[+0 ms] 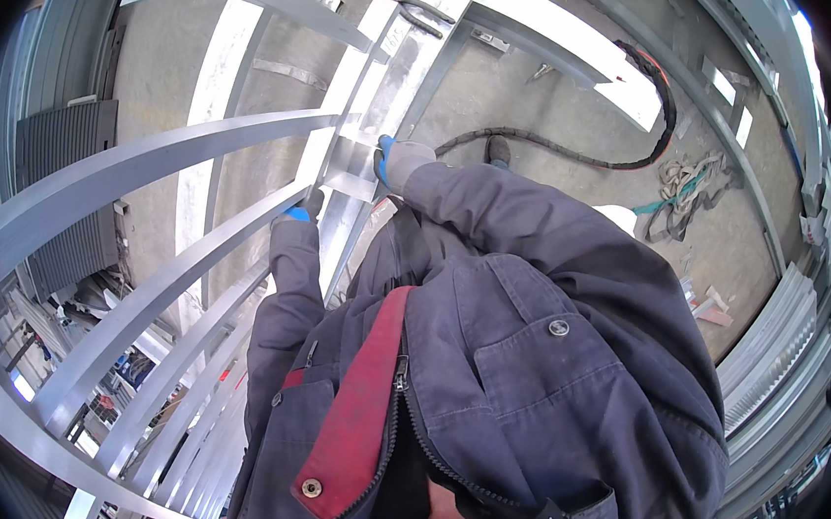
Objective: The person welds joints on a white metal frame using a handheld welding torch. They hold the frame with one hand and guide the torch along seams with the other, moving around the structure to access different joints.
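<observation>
The metal upright [368, 127] stood in the middle, between curved metal bars [147, 167] on the left and the concrete floor [546, 123] below on the right. A hose [583, 158] lay on that floor, with a rope bundle [684, 189] to its right.

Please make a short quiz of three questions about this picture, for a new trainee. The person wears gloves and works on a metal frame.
1. True or false: both gloved hands touch the metal frame.
2. Which lies on the concrete floor to the right of the frame?
A. a black hose
B. a red bucket
C. a wooden ladder
3. Fill in: the jacket is dark blue with a ___ lining at the collar.

Key:
1. True. The left hand and the right hand both rest on the upright rail of the metal frame.
2. A. The black hose curves over the floor.
3. Red. The jacket shows it at the open front.
</observation>
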`<state>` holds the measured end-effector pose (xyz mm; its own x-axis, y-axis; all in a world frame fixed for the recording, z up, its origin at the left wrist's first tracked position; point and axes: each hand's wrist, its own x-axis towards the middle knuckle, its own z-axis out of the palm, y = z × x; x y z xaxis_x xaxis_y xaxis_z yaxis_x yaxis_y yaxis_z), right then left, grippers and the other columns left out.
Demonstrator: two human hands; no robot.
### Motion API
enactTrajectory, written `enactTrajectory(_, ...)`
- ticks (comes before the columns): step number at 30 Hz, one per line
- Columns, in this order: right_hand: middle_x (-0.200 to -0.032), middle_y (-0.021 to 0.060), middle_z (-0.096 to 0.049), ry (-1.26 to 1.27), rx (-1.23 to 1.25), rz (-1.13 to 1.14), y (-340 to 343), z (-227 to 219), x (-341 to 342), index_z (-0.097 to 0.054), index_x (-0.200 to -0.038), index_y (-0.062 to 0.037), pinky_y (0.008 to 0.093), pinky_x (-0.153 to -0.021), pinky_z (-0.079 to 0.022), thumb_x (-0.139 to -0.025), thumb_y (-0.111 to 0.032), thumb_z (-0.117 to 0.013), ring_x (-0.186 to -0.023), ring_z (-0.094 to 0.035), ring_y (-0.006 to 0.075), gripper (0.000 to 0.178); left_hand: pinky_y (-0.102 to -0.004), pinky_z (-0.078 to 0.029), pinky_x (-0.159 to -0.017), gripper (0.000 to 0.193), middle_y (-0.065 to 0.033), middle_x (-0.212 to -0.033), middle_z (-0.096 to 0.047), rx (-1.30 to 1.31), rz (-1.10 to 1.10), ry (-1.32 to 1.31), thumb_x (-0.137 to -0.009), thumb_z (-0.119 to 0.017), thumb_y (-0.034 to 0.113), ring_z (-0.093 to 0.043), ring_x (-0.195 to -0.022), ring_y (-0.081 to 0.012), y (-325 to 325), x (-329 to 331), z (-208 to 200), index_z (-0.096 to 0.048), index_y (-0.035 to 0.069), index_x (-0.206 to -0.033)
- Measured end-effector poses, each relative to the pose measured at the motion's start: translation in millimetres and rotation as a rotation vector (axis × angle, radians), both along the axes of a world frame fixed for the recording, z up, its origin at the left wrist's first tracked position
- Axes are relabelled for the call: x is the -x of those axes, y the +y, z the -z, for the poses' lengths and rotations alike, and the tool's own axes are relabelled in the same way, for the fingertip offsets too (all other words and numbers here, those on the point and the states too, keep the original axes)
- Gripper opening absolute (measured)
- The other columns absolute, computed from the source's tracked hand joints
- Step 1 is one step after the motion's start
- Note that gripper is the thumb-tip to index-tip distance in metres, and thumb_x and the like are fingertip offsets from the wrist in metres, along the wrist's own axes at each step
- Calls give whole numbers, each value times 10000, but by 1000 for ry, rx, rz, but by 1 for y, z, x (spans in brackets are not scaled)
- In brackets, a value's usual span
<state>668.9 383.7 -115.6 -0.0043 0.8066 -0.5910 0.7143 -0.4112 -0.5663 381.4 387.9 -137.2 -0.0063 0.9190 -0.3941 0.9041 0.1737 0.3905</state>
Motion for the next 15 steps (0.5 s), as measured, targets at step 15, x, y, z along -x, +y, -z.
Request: enactTrajectory(15, -1035, 220, -729, 58, -64, -33, -1, 25, -5, -607, -1342, -120, 531, -828, -541, -1020, -355, -487, -943, -703, 421, 416, -450, -490, -1052, 566, -176, -1231, -715, 87, -17, 36, -779, -832, 321, -668, -1172, -319, 7, -8, -6, -675, 73, -1264)
